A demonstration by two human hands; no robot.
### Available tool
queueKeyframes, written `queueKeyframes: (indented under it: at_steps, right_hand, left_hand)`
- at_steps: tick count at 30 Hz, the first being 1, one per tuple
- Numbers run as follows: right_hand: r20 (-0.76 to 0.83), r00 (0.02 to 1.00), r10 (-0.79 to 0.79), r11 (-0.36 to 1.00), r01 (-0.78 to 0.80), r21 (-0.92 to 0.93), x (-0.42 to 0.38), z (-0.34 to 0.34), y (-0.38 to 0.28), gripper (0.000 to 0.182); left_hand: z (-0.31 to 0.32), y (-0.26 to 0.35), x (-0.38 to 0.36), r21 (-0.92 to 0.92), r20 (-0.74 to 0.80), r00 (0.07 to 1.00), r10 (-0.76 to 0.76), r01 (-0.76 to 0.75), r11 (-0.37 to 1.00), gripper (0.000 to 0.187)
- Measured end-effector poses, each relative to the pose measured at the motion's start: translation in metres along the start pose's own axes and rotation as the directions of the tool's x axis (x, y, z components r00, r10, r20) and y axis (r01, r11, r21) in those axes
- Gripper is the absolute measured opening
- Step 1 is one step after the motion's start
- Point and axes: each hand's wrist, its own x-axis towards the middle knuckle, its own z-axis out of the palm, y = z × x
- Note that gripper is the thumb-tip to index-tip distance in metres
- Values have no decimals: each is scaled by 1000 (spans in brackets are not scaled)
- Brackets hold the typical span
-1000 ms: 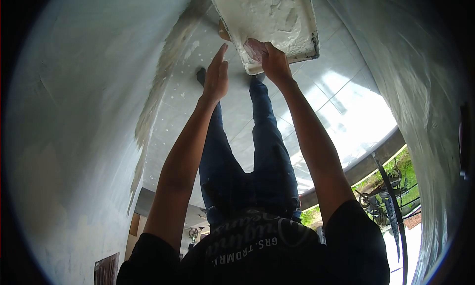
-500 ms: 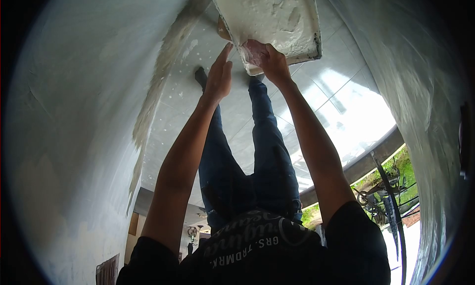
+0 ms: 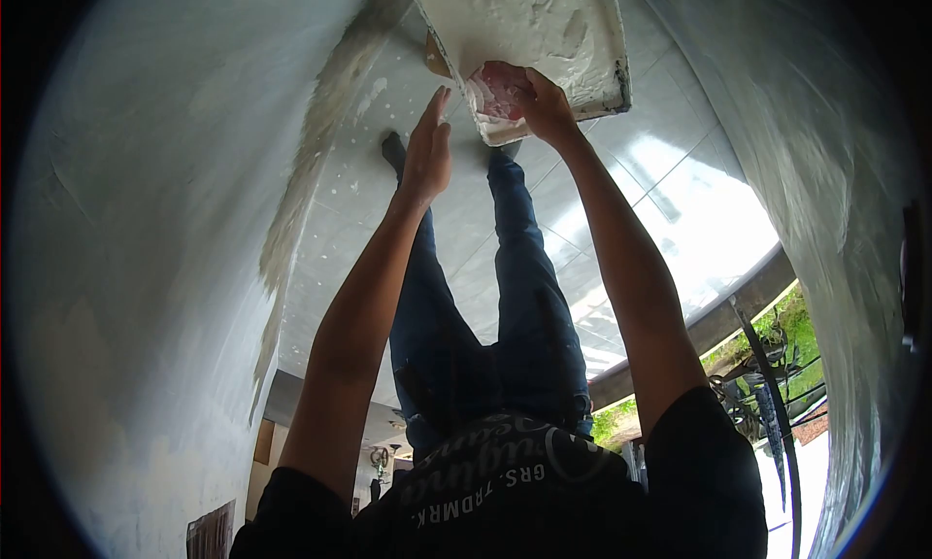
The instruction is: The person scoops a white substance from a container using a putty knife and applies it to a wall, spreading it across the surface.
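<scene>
At the top of the head view lies a shallow tray [image 3: 623, 68], coated with thick white paste [image 3: 544, 20]. My right hand [image 3: 549, 109] grips a reddish flat scraper [image 3: 503, 91] smeared with that paste, over the tray's near left corner. Fingers and thumb close on the scraper's right side. To the left, my left hand [image 3: 427, 153] is open and holds nothing. Its fingers stretch out straight, with the fingertips close to the tray's left edge.
A wall [image 3: 165, 219] with pale, patchy coating rises on the left. Clear plastic sheeting [image 3: 806, 170] hangs on the right. My legs [image 3: 519, 229] stand on a tiled floor [image 3: 340, 219] spotted with white. A brown object [image 3: 436, 56] shows beside the tray's left edge.
My right hand has shifted slightly, turning the scraper so more of its paste-smeared red face shows. The left hand has barely moved, and the tray stays in place.
</scene>
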Motion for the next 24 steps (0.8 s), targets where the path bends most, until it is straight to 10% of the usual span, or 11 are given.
queueKeyframes:
  at_steps: [5,12,24]
  right_hand:
    - [112,986,-122,866,50,497,9,-4,11,39]
    - [193,974,115,738,-214,641,-32,-47,-29,46]
    - [-105,993,-56,632,117,766,-105,-79,-111,39]
  left_hand:
    - [-8,6,-7,20,-38,998,-42,42,999,64]
    - [-35,27,-19,-25,-87,992,92,-94,995,64]
    - [-48,141,-58,-144,-202,934,295,-326,934,62]
